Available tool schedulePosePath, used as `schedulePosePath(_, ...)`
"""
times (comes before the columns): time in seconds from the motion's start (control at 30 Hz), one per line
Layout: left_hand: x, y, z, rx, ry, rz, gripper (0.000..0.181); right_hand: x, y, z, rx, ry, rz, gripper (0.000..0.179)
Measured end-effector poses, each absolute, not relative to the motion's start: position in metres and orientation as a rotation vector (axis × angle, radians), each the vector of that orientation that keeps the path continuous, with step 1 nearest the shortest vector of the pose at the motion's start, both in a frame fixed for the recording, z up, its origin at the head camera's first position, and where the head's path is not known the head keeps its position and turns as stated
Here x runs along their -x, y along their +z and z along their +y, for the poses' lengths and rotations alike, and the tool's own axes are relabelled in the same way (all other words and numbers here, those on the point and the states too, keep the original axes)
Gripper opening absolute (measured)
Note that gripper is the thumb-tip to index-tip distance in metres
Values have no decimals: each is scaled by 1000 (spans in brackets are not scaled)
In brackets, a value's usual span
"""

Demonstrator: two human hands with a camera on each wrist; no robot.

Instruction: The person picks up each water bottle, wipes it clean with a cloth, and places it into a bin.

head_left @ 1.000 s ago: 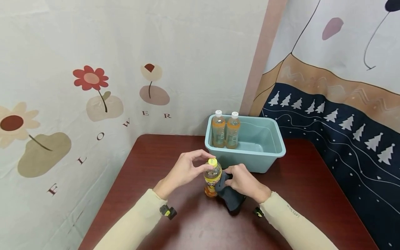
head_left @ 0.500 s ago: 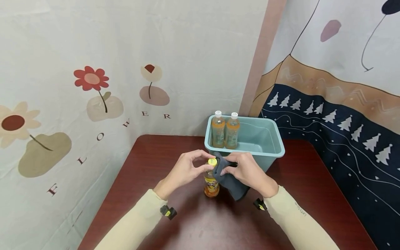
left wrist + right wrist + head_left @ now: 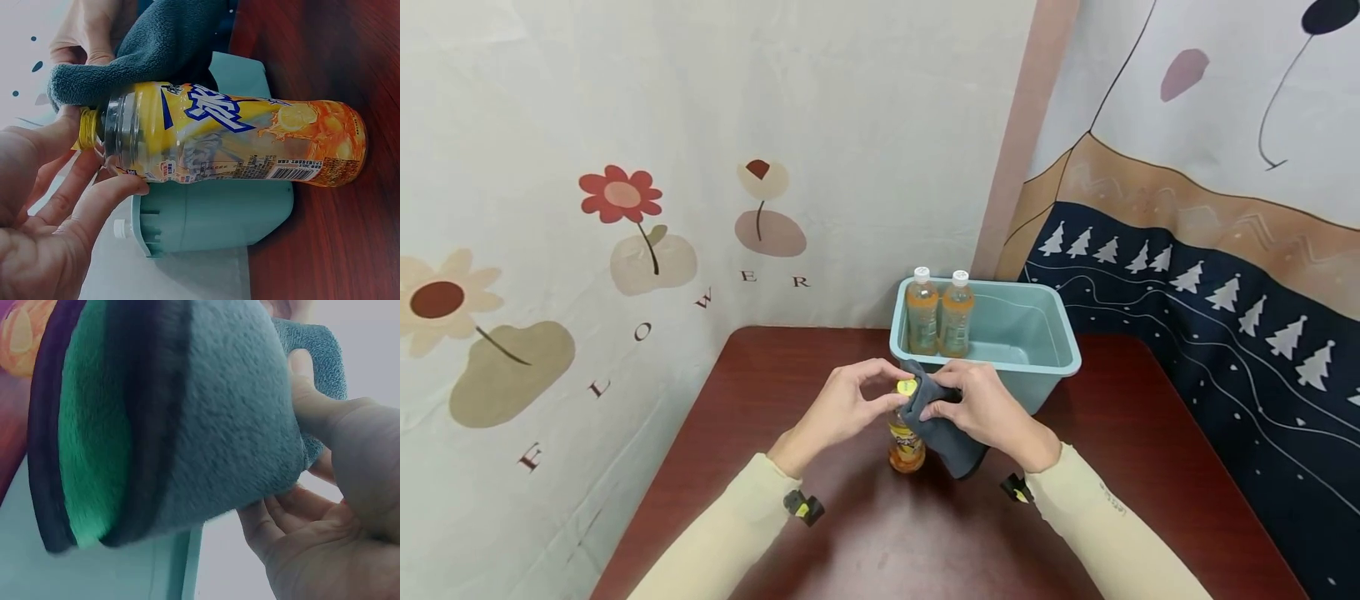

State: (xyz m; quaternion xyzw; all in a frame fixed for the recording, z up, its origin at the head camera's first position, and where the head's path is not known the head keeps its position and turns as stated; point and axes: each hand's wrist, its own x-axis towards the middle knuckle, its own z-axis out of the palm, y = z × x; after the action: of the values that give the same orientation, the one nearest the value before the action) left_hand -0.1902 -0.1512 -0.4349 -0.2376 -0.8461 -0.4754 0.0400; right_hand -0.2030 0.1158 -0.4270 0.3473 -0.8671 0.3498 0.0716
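A drink bottle (image 3: pixel 225 134) with a yellow cap (image 3: pixel 907 387) and a yellow lemon-printed label stands upright on the table. My left hand (image 3: pixel 847 404) pinches it at the cap and neck between thumb and fingers. In my right hand (image 3: pixel 988 408) is a folded grey cloth (image 3: pixel 231 419), pinched near its upper end and held against the bottle's cap and shoulder. The cloth's lower end hangs to the right of the bottle, and its inner side looks green in the right wrist view. It covers part of the bottle's right side in the head view.
Behind the hands stands a light blue plastic bin (image 3: pixel 1037 375). Two white-capped bottles (image 3: pixel 922 321) of amber drink stand in its left end. The dark red table (image 3: pixel 760 375) meets a printed fabric wall (image 3: pixel 850 167) at the back.
My right hand has lifted the cloth from the bottle's side to its cap and shoulder, then shifted slightly left. The left hand keeps its pinch on the bottle's top.
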Motion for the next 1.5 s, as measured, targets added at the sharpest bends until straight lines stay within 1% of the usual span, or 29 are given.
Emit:
schedulePosePath(0.1, 190, -435, -151, 747, -1448, -2592, 30, 204, -431, 117, -1052, 1039, -2618, 46)
schedulePosePath(0.3, 191, -434, -151, 772, -1420, -2579, 30, 205, -436, 119, -1040, 1024, -2659, 42)
schedulePosePath(0.5, 193, -435, -152, 792, -1379, -2569, 28, 208, -445, 122, -1035, 1017, -2690, 32)
schedulePosePath(0.67, 194, -437, -152, 796, -1367, -2568, 28, 211, -459, 121, -1057, 972, -2701, 24)
schedulePosePath(0.87, 195, -438, -152, 809, -1365, -2562, 28, 215, -482, 120, -1089, 941, -2783, 22)
schedulePosePath(1.1, 193, -437, -149, 798, -1354, -2579, 29, 220, -508, 113, -1141, 887, -2905, 14)
schedulePosePath(1.3, 190, -438, -148, 787, -1382, -2575, 29, 219, -526, 113, -1161, 950, -2916, 12)
schedulePosePath(1.33, 189, -438, -148, 786, -1382, -2577, 28, 223, -536, 115, -1200, 962, -2879, 10)
schedulePosePath(1.5, 189, -436, -148, 796, -1362, -2575, 29, 225, -540, 117, -1216, 1016, -2840, 16)
